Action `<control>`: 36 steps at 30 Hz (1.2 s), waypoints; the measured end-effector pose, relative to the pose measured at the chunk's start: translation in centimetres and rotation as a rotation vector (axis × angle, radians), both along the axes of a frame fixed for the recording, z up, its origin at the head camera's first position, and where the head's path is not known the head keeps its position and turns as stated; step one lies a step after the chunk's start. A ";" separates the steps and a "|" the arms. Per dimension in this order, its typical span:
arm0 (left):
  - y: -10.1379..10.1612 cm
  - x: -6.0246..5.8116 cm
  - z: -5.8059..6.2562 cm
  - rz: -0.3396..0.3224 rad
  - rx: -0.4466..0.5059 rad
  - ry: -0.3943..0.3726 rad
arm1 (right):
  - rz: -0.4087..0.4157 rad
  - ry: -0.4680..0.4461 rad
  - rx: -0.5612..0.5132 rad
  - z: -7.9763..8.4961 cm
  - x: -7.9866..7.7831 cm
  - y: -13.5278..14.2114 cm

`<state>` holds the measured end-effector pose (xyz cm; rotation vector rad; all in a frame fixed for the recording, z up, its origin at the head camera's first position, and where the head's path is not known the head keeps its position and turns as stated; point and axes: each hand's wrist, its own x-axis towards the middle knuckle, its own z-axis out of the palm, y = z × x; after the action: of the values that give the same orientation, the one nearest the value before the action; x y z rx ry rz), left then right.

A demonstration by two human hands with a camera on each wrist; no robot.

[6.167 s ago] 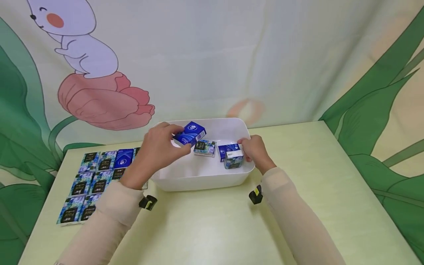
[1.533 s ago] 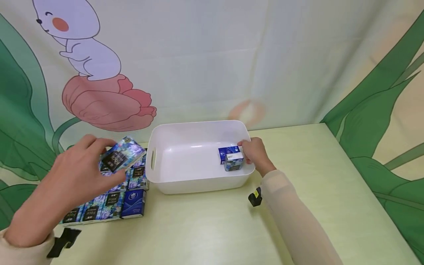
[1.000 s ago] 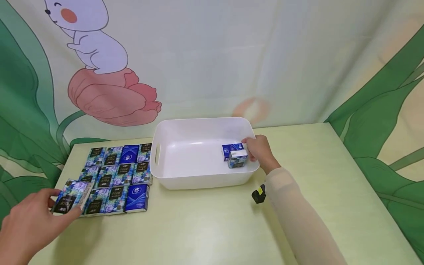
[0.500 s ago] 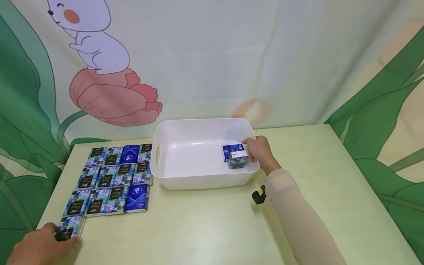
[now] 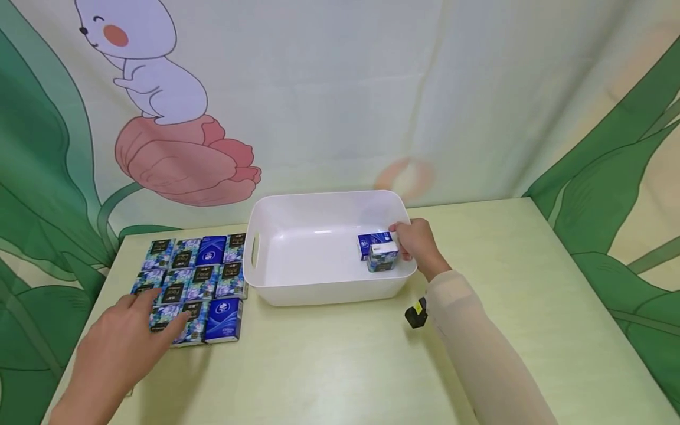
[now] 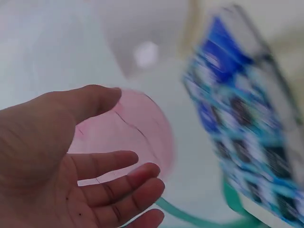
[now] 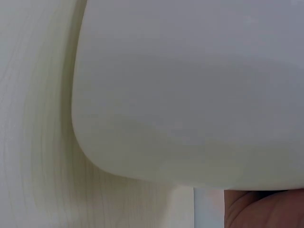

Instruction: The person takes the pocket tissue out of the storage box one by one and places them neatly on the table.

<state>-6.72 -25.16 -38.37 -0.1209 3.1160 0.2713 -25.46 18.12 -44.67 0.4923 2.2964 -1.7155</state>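
Note:
My left hand (image 5: 117,342), fingers spread and holding nothing, hovers over the near left of several flat tissue packs (image 5: 202,282) laid in rows. Most packs are floral with black labels; a plain blue pack (image 5: 223,320) sits at the near right corner. The left wrist view shows the hand (image 6: 85,161) with loose fingers and the blurred packs (image 6: 247,123) beyond it. With my right hand (image 5: 419,242) I grip the right end of a white plastic basket (image 5: 324,295). Inside, at that end, lie a blue pack (image 5: 366,239) and a floral pack (image 5: 383,260) standing on edge.
The basket's left handle slot (image 5: 256,250) faces the rows, close beside them. A printed curtain (image 5: 329,118) hangs behind the pale green table (image 5: 329,366). Most of the front left pack hides behind my left hand.
Earlier my left hand moved a blue pack, then a floral one, from the basket to the rows. It released the floral pack at front left and has moved back up and right. Right hand stays.

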 end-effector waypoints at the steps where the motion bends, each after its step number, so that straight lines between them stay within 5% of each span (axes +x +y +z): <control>1: 1.0 -0.4 0.4 -0.035 0.007 0.041 | -0.001 0.000 0.002 -0.1 0.0 0.0; 9: 8.0 -4.7 3.4 -0.197 0.027 0.114 | -0.003 -0.003 0.025 -0.5 -0.1 -0.1; 18: 15.0 -9.2 4.4 -0.291 0.083 0.104 | -0.003 -0.006 0.024 -0.7 -0.3 0.0; 27: 20.4 -12.3 3.2 -0.293 0.162 0.005 | 0.001 0.004 0.029 -0.7 -0.3 -0.2; 36: 25.2 -15.1 0.4 -0.281 0.204 -0.164 | 0.026 -0.005 0.045 -0.3 -0.4 0.0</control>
<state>-21.78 0.07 -37.98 0.2788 2.8723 0.5378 -25.83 18.09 -44.92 0.4731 2.3327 -1.6522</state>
